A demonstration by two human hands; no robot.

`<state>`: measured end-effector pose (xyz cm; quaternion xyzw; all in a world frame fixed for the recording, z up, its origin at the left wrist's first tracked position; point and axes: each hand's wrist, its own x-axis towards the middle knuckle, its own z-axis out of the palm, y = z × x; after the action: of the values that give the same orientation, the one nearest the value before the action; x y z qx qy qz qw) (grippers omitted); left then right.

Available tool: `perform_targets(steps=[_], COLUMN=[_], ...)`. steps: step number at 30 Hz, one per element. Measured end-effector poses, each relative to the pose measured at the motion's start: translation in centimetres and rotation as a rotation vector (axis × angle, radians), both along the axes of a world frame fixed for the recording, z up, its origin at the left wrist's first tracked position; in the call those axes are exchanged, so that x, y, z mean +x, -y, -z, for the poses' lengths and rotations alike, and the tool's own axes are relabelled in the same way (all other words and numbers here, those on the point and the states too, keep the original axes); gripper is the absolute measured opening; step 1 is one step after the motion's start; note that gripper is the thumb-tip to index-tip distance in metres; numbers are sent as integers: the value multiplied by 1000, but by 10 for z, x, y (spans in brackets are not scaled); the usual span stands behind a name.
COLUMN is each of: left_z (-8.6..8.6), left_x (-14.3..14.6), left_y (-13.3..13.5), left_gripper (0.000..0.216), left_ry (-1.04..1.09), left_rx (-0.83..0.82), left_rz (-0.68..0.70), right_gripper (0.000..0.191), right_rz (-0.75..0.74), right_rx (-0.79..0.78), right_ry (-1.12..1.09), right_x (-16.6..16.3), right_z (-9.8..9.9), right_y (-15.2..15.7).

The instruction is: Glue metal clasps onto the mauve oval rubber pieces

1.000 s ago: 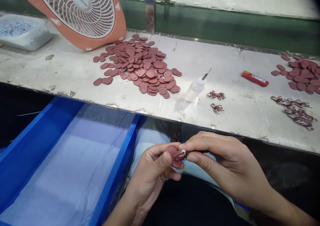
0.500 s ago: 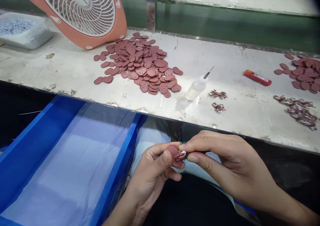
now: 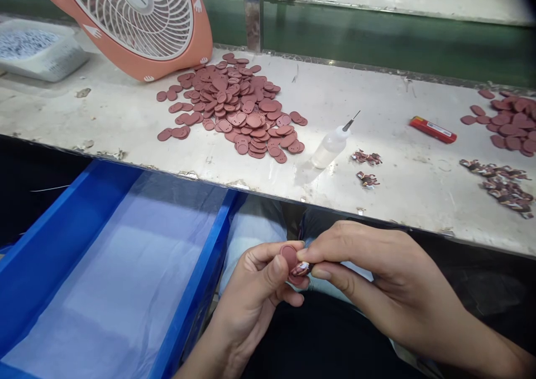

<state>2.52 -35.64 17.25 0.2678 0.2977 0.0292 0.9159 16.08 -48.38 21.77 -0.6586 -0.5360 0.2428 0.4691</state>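
Note:
Between thumb and fingers, my left hand (image 3: 259,281) grips a reddish-brown oval disc (image 3: 288,254) above my lap. My right hand (image 3: 372,273) pinches a small painted figurine (image 3: 302,268), brown with white parts, against the disc's right side. Fingertips cover much of the figurine, so its exact shape is hidden. On the bench just beyond my hands lie similar small figurines (image 3: 367,179). A clear squeeze bottle with a needle tip (image 3: 329,149) stands beside them.
A big pile of brown oval discs (image 3: 234,108) lies before an orange fan (image 3: 184,61). More discs (image 3: 513,119), figurines (image 3: 502,186) and a red box (image 3: 432,129) are at right. A white tub (image 3: 62,61) stands far left; a lined blue crate (image 3: 209,250) is below the bench edge.
My right fingers have shifted slightly left and the figurine sits a little lower against the disc. The left hand keeps its hold almost unmoved.

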Motion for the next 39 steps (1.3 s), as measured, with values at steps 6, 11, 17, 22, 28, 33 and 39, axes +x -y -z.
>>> perform_targets(steps=[6, 11, 17, 22, 28, 33, 39], left_z=[-3, -4, -3, -3, -3, -4, -4], left_x=[-1, 1, 1, 0, -3, -1, -2], left_y=[3, 3, 4, 5, 5, 3, 4], left_gripper=[36, 36, 35, 31, 32, 29, 29], left_ry=[22, 22, 21, 20, 11, 7, 9], left_rx=[10, 5, -5, -21, -38, -45, -61], left_rz=[-5, -1, -1, -25, -22, -37, -40], right_gripper=[21, 22, 24, 26, 25, 22, 22], right_rz=[-6, -1, 13, 12, 36, 46, 58], right_rx=[22, 44, 70, 88, 103, 116, 121], right_ry=[16, 18, 35, 24, 34, 22, 20], right_x=[-5, -6, -8, -10, -10, -11, -12], right_z=[-1, 0, 1, 3, 5, 6, 8], right_y=[2, 3, 2, 2, 0, -2, -1])
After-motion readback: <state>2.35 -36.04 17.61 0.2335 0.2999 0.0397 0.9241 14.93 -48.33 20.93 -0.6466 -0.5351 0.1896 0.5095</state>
